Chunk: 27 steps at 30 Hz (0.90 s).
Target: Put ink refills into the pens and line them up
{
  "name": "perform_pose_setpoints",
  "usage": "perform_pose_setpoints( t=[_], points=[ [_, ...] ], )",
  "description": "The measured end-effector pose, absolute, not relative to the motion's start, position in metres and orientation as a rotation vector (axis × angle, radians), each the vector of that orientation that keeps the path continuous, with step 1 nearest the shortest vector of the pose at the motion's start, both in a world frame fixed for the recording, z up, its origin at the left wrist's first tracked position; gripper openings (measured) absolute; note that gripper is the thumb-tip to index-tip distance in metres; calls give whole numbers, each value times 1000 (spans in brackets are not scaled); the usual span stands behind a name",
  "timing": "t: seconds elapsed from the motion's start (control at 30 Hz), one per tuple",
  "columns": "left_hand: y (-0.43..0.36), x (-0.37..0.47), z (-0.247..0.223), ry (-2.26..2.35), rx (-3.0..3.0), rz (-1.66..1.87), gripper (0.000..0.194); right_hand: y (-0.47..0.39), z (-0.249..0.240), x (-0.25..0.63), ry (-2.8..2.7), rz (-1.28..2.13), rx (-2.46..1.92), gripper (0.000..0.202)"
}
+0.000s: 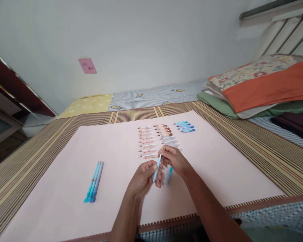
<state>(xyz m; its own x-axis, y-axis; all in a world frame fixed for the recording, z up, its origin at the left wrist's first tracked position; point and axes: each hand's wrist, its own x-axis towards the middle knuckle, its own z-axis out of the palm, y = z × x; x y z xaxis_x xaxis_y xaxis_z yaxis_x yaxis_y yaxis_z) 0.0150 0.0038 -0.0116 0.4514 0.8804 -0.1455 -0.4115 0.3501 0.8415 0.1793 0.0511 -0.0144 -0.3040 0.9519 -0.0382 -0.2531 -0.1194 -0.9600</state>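
Observation:
My left hand (pixel 143 176) is closed round a light blue pen barrel (pixel 156 170), held tilted above the pale pink sheet. The fingers of my right hand (pixel 173 158) are pinched at its narrow upper end; whether they hold a separate small part there I cannot make out. Just below my right hand, a turquoise pen piece (pixel 169 175) lies on the sheet. Beyond my hands lie rows of thin pen parts: pinkish patterned ones (pixel 146 141), brown-ended ones (pixel 164 130), greyish ones (pixel 169 141) and blue-ended ones (pixel 184 126).
Three blue pens (pixel 94 181) lie side by side at the left of the pink sheet (pixel 65 174). Under it is a striped mat (pixel 27 161). Folded bedding (pixel 265 87) is piled at the right. Behind stands a wall with a pink note (pixel 87 66).

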Motion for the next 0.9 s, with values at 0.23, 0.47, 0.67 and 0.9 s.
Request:
perform_pose_setpoints(
  t=[0.23, 0.47, 0.67, 0.9],
  points=[
    [4, 15, -14, 630, 784, 913, 34, 50, -16, 175, -1077, 1568, -943, 36],
    [4, 16, -15, 580, 747, 864, 34, 54, -22, 176, -1052, 1467, -1001, 36],
    [2, 18, -13, 578, 712, 956, 32, 48, -20, 163, -1071, 1503, -985, 32],
    [1, 19, -9, 604, 660, 986, 34, 46, -18, 158, -1038, 1522, -963, 32]
  ],
)
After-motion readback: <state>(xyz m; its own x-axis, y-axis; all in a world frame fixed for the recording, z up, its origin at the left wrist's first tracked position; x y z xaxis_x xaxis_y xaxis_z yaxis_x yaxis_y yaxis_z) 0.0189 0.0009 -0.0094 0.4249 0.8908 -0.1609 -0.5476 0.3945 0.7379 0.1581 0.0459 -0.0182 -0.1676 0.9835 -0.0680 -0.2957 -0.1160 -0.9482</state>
